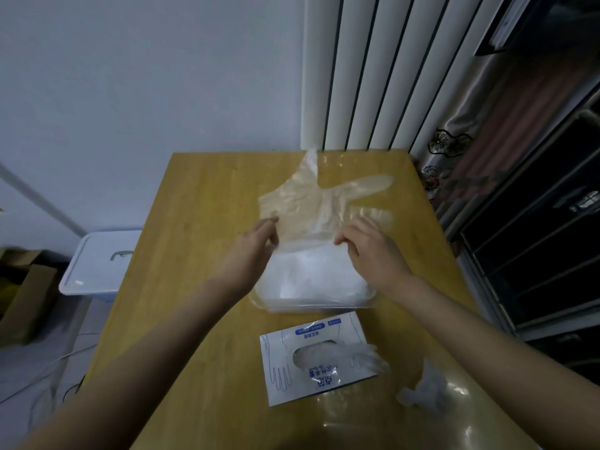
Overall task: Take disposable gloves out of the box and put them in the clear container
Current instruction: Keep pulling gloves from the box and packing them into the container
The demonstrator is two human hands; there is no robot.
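A thin clear disposable glove [311,203] is spread out above the far side of the clear container [259,302]. My left hand [256,245] pinches its cuff at the left corner. The cuff's right corner is pinched by my right hand [367,245]. The container sits mid-table and holds a pile of whitish gloves [311,274]. Nearer to me lies the white and blue glove box [315,358], flat, with a glove sticking out of its oval slot. Another crumpled glove [425,391] lies on the table right of the box.
The wooden table [201,196] stands against a white wall, with a white ribbed radiator [373,69] behind it. A white lidded bin [100,264] and cardboard boxes [22,297] are on the floor at left. Dark shelving [535,222] is at right.
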